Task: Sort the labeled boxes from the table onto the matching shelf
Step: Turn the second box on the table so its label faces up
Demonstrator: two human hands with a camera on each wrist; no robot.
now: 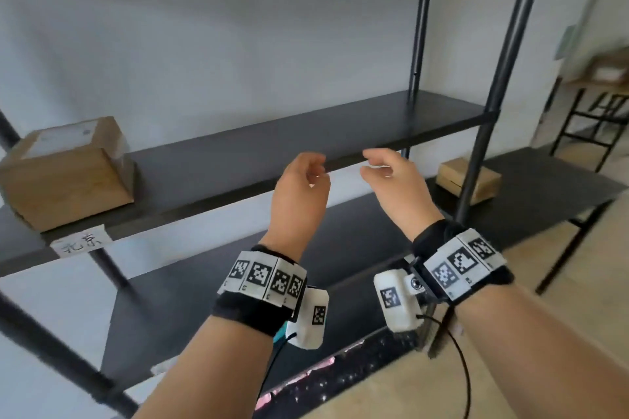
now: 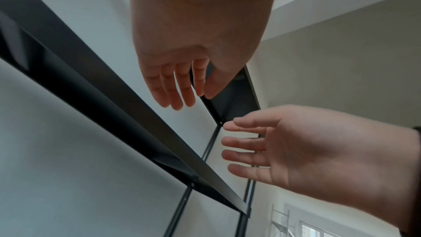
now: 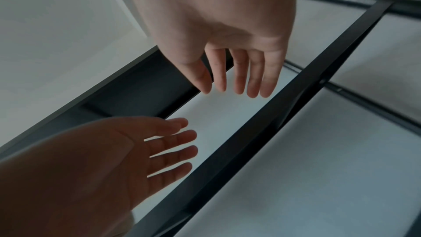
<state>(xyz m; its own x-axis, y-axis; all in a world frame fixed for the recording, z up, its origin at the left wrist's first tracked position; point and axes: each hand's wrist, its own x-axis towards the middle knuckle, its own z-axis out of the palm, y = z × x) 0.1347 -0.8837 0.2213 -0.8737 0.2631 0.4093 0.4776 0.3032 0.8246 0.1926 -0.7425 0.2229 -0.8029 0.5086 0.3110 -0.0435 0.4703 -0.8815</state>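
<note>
Cardboard first, head view: one brown box (image 1: pixel 66 173) with a white label on top sits at the left end of the middle shelf (image 1: pixel 306 136), above a paper tag (image 1: pixel 81 243) with handwritten characters stuck to the shelf edge; so at least one box looks sorted. A second box (image 1: pixel 468 180) lies on the dark worktop (image 1: pixel 544 187) behind the rack's right upright (image 1: pixel 493 105), apparently still to be moved. More brown shapes show on a far stand at right, too blurred to identify. Left hand (image 1: pixel 299 194) and right hand (image 1: pixel 396 184) hang in front of the shelf edge, both holding nothing, fingers loosely curled. That upright stands between the hands and the worktop box, so the reach must go round it. Left wrist view: left hand fingers (image 2: pixel 177 87) straight and relaxed, nothing held; right hand (image 2: pixel 318 150) spread alongside, shelf underside beyond. Right wrist view: same; right fingers (image 3: pixel 252 75) extended, left hand (image 3: pixel 102 159) splayed, no box visible.
</note>
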